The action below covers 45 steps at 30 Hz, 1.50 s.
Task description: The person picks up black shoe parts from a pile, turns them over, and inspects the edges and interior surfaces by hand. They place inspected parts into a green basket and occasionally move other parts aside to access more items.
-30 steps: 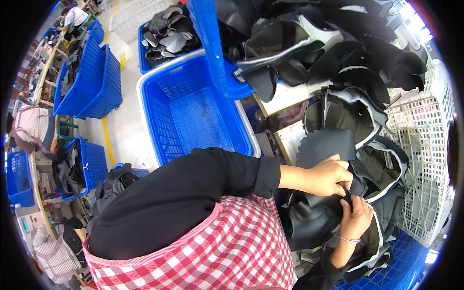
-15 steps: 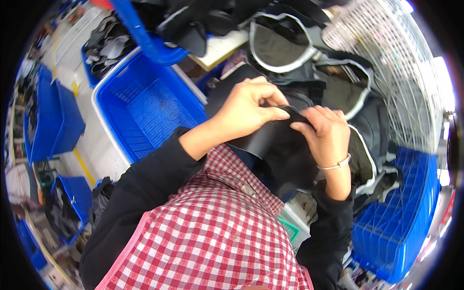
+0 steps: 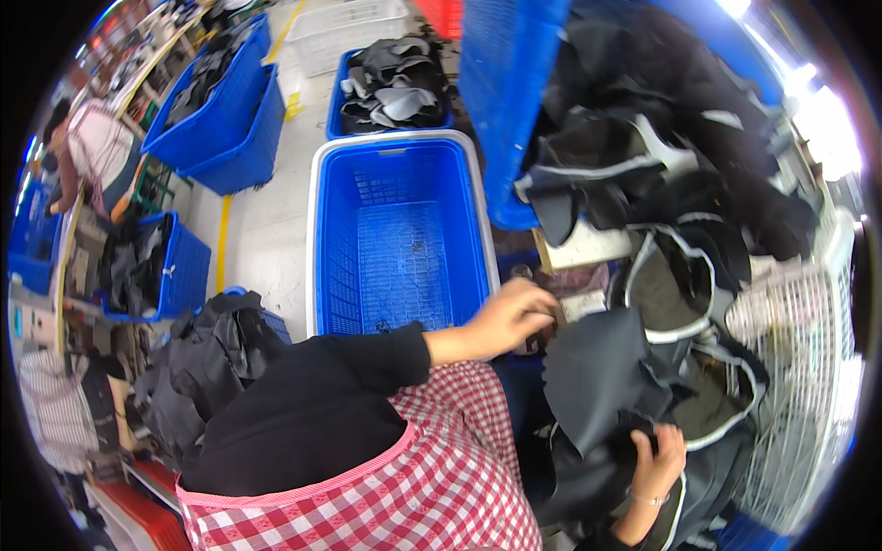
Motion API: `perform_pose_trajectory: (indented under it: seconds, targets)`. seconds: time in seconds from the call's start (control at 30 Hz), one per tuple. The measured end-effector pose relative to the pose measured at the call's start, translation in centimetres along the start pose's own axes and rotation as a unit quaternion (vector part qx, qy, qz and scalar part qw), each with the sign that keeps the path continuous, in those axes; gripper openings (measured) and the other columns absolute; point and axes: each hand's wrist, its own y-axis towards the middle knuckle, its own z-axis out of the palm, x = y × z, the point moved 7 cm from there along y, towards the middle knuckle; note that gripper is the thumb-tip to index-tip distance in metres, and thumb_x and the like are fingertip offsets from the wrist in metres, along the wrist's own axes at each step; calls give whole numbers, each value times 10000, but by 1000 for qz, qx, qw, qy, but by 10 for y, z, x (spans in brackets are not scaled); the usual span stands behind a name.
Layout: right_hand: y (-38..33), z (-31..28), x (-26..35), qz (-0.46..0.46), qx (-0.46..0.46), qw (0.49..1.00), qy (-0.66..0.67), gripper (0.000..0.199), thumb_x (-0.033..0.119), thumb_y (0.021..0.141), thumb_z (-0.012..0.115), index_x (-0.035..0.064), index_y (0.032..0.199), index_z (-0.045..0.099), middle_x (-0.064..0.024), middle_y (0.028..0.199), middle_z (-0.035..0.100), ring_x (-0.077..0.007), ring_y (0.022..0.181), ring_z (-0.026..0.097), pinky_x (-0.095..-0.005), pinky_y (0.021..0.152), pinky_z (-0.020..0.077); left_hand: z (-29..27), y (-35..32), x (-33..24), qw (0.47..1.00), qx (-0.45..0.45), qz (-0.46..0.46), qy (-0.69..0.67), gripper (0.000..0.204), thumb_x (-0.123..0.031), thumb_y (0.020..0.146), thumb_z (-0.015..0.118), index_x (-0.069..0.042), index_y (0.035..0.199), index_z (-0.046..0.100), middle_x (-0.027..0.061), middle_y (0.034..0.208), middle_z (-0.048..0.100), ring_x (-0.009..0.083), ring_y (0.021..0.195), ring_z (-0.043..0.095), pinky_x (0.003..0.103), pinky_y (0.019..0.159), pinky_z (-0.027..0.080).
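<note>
My left hand (image 3: 511, 321) is beside the right rim of an empty-looking blue basket (image 3: 404, 248), slightly blurred. Its fingers are loosely bent and apart, with nothing visible in them. My right hand (image 3: 657, 466), with a bangle at its wrist, lies on black sheet material at the lower right, thumb and fingers spread. A dark grey, leather-like piece (image 3: 597, 372) with a scalloped left edge lies over my lap between the two hands. Black sewn pieces with white edging (image 3: 675, 285) sit just beyond it.
A blue crate (image 3: 510, 101) stands upright near a heap of black pieces (image 3: 689, 101). A white wire rack (image 3: 799, 386) is at the right. Blue baskets of black pieces (image 3: 390, 87) stand on the floor. Other people (image 3: 92, 147) are at the far left.
Both hands held the edge of the black piece together; now they are apart. My left hand has moved off toward the basket, my right hand lower. The view has turned left.
</note>
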Motion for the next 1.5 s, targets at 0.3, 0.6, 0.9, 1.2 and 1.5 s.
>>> perform_pose_trajectory:
  seconds: [0.3, 0.6, 0.9, 1.2, 1.5]
  targets:
    - [8, 14, -28, 63, 22, 997, 30, 323, 120, 765, 838, 9, 856, 548, -108, 767, 511, -310, 747, 503, -392, 715, 440, -34, -292, 310, 769, 377, -412, 311, 609, -293, 858, 739, 4, 1347, 530, 223, 1326, 569, 407, 1309, 497, 592, 983, 486]
    - [-4, 9, -38, 129, 70, 989, 16, 296, 14, 757, 807, 7, 1006, 647, -112, 963, 661, -300, 918, 630, -382, 863, 500, -13, -258, 280, 826, 361, -248, 355, 633, -145, 829, 697, -28, 1417, 492, 186, 1287, 523, 407, 1223, 533, 467, 798, 614]
    - [-9, 11, -47, 163, 53, 983, 59, 187, -13, 792, 757, -17, 932, 633, -104, 884, 641, -254, 840, 617, -341, 833, 495, -25, -254, 274, 834, 381, -191, 351, 599, -175, 767, 753, -57, 1302, 511, 170, 1218, 517, 375, 1174, 544, 437, 758, 614]
    - [-5, 15, -23, 106, 40, 994, 4, 255, -63, 709, 776, 1, 941, 690, -108, 886, 671, -286, 859, 621, -361, 847, 479, 5, -252, 293, 792, 405, -211, 406, 734, -225, 880, 678, -65, 1533, 383, 185, 1459, 453, 377, 1325, 471, 459, 827, 629]
    - [-7, 13, -20, 69, 0, 997, 34, 277, -23, 671, 774, 3, 935, 695, -91, 837, 649, -265, 815, 597, -357, 794, 460, -35, -225, 224, 825, 359, -183, 396, 520, -258, 902, 640, -40, 1359, 520, 172, 1403, 480, 382, 1258, 522, 458, 785, 632]
